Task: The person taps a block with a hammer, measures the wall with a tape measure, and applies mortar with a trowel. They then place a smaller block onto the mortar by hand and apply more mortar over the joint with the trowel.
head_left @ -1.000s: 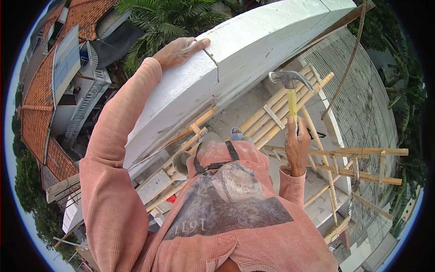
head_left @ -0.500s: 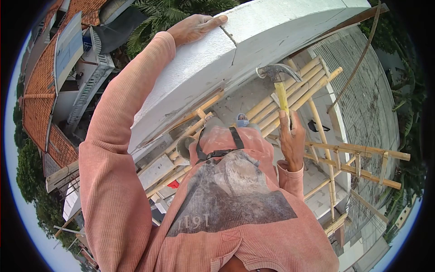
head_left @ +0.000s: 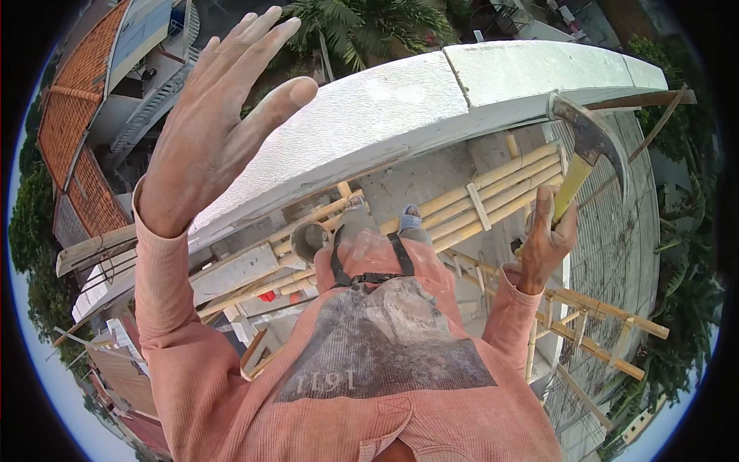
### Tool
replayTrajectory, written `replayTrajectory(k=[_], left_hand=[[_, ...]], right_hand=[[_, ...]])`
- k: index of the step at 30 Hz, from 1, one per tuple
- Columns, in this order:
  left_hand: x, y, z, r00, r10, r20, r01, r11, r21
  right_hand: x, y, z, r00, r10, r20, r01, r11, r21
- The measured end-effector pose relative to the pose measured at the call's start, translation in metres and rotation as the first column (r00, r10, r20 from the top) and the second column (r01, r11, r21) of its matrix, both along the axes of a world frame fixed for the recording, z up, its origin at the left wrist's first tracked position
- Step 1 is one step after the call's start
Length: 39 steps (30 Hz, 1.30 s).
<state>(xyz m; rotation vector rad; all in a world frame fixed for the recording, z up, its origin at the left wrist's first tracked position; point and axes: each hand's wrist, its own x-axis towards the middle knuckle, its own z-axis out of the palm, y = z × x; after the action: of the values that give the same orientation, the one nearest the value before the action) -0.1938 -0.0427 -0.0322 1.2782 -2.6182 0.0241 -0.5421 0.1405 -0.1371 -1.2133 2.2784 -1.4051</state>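
My left hand is raised with its fingers stretched out and apart, dusty and holding nothing. Behind it runs a wall of white blocks, whose top curves across the view. A dark joint separates two of the blocks. In my right hand is a claw hammer, gripped by its yellow handle. The hammer's worn metal head is up, overlapping the right end of the wall in this view.
Bamboo poles form scaffolding below me, with my sandalled foot on it. A bucket stands beside my leg. To the right lie a corrugated roof and a wooden ladder-like frame. Orange tiled roofs are at left.
My left hand has come off the wall top and moved left, its fingers spreading. My right hand has shifted right with the hammer, which now appears larger and closer. The view has turned slightly.
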Motion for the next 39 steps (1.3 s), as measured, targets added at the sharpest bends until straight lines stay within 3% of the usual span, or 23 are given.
replayTrajectory(k=[2, 5, 7, 9, 10, 13, 16, 19, 23, 28, 35, 39], left_hand=[[0.046, 0.046, 0.003, 0.953, 0.301, -0.005, -0.3, 0.95, 0.084], [0.102, 0.101, -0.029, 0.732, 0.658, 0.175, -0.677, 0.732, 0.076], [0.121, 0.131, -0.05, 0.596, 0.784, 0.174, -0.803, 0.578, 0.147], [0.122, 0.142, -0.056, 0.502, 0.845, 0.186, -0.862, 0.47, 0.191], [0.121, 0.142, -0.059, 0.454, 0.869, 0.198, -0.885, 0.414, 0.213], [0.119, 0.133, -0.065, 0.466, 0.854, 0.231, -0.87, 0.394, 0.298], [0.116, 0.129, -0.074, 0.485, 0.845, 0.225, -0.858, 0.41, 0.308], [0.112, 0.128, -0.076, 0.429, 0.883, 0.19, -0.873, 0.351, 0.339], [0.114, 0.123, -0.069, 0.445, 0.856, 0.264, -0.874, 0.35, 0.337], [0.113, 0.122, -0.065, 0.377, 0.862, 0.338, -0.906, 0.268, 0.327], [0.111, 0.117, -0.057, 0.378, 0.827, 0.417, -0.908, 0.243, 0.343], [0.116, 0.124, -0.064, 0.347, 0.866, 0.359, -0.922, 0.245, 0.301]], right_hand=[[-0.007, -0.05, 0.029, 0.998, 0.008, -0.07, -0.008, 1.0, 0.005], [-0.033, -0.117, 0.033, 0.926, 0.104, -0.364, -0.099, 0.995, 0.031], [-0.054, -0.159, 0.025, 0.873, 0.167, -0.459, -0.123, 0.985, 0.124], [-0.059, -0.185, 0.016, 0.92, 0.188, -0.345, -0.119, 0.97, 0.211], [-0.059, -0.192, 0.012, 0.939, 0.192, -0.286, -0.117, 0.959, 0.26], [-0.055, -0.206, 0.013, 0.979, 0.126, -0.16, -0.056, 0.921, 0.385], [-0.055, -0.202, 0.018, 0.985, 0.169, -0.024, -0.151, 0.931, 0.333], [-0.051, -0.203, 0.017, 0.995, 0.089, 0.043, -0.098, 0.944, 0.315], [-0.049, -0.205, 0.021, 0.991, 0.052, 0.125, -0.092, 0.937, 0.338], [-0.053, -0.207, 0.019, 0.996, 0.066, 0.059, -0.083, 0.928, 0.362], [-0.053, -0.208, 0.021, 0.996, 0.09, 0.016, -0.089, 0.915, 0.392], [-0.058, -0.209, 0.021, 0.993, 0.116, 0.011, -0.109, 0.898, 0.426]])
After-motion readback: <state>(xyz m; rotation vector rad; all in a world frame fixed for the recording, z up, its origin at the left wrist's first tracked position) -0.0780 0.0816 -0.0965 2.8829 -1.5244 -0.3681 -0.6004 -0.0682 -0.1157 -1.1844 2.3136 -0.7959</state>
